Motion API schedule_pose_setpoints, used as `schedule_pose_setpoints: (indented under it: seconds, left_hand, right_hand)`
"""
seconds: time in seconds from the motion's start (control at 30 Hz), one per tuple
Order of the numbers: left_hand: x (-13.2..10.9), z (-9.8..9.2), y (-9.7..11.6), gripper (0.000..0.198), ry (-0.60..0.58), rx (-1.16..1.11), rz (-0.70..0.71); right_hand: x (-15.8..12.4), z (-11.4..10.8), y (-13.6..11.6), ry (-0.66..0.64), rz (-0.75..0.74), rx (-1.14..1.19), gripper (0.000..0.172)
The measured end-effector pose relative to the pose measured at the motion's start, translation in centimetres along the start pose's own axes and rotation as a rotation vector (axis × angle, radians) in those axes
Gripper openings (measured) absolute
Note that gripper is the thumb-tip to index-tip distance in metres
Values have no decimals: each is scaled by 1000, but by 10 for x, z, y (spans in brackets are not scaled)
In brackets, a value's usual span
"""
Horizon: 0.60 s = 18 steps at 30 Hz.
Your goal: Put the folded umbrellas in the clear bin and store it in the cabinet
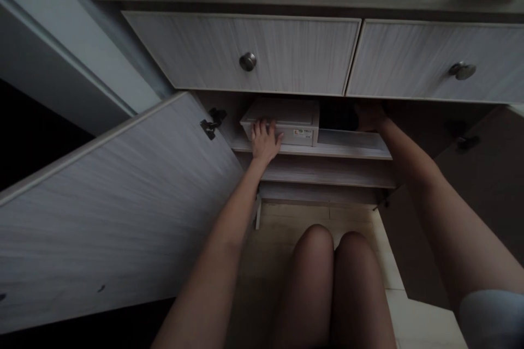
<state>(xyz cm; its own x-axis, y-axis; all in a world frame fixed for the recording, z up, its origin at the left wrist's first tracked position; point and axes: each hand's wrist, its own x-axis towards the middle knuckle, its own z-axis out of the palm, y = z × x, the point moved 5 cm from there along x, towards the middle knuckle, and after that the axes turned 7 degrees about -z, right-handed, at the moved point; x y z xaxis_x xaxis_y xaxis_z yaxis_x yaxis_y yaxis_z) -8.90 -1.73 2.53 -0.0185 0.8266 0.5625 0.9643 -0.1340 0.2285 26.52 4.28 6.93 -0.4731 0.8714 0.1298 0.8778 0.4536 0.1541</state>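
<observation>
Well, over at 8 o'clock, a pale wood cabinet door point(102, 212) stands wide open, with a black hinge point(212, 124) near its top edge. Next comes the left hand point(265, 140), near 12 o'clock. It lies on the front of a white plastic box point(280, 120) with its fingers spread out. It is touching the box, but I can't tell if it is really gripping it. The box sits on a wooden shelf point(352, 145), under a drawer point(241, 52) with a round metal knob point(248, 61). Just right of the box, at 1 o'clock, the right hand point(370, 117) reaches toward a dark gap point(338, 114). Its fingers are lost in the shadow, so I can't tell if it is open or holding anything. A second drawer point(434, 60) sits above it, and a dark cabinet door point(470, 202) stands open at 3 o'clock.
</observation>
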Motion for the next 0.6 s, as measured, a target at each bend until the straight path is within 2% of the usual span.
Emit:
schedule_pose_setpoints:
  seconds: [0.07, 0.13, 0.27, 0.37, 0.47, 0.53, 0.6]
  left_hand:
    - [0, -1, 0, 61, -7, 8, -1]
    - [0, -1, -1, 62, -18, 7, -3]
    - [1, 0, -2, 63, -20, -7, -1]
    - [1, -1, -1, 63, -28, -19, -3]
    - [1, -2, 0, 63, -29, -17, -5]
    - [1, -3, 1, 62, -24, -12, -2]
    - [1, -3, 1, 61, -20, -8, 3]
  right_hand:
    - [-3, -15, 3, 50, 31, -47, 114]
    - [-9, -29, 10, 93, 77, -76, 117]
    - [-35, -47, 30, 133, 227, -121, 102]
    - [-63, -55, 44, 161, 392, -136, 103]
    - [-92, -54, 61, 136, 688, -26, 106]
    - [-108, -43, 75, 76, 903, 106, 111]
    - [-115, -28, 88, 42, 990, 185, 116]
